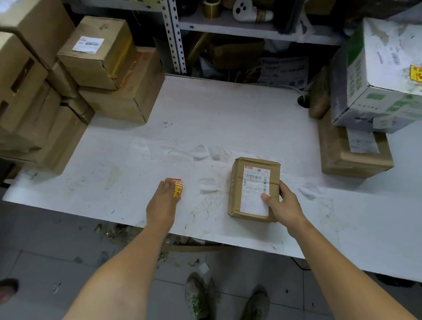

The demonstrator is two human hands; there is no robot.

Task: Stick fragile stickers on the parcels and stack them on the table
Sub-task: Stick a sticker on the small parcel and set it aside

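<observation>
A small brown parcel (253, 187) with a white shipping label lies flat on the white table (207, 124), near the front edge. My right hand (280, 204) grips its right side, thumb pressed on the label. To the left, my left hand (163, 201) rests on a small stack of red and yellow fragile stickers (176, 187) lying on the table, fingers laid over it. At the right, a white and green box (390, 77) bearing a yellow fragile sticker (421, 75) sits on top of a flat brown parcel (352, 154).
Several brown cardboard boxes (60, 82) are piled at the table's left and back left. A metal shelf rack (239, 24) with tape rolls and clutter stands behind the table. My shoes (227, 308) are on the grey tiled floor below, with scraps scattered around.
</observation>
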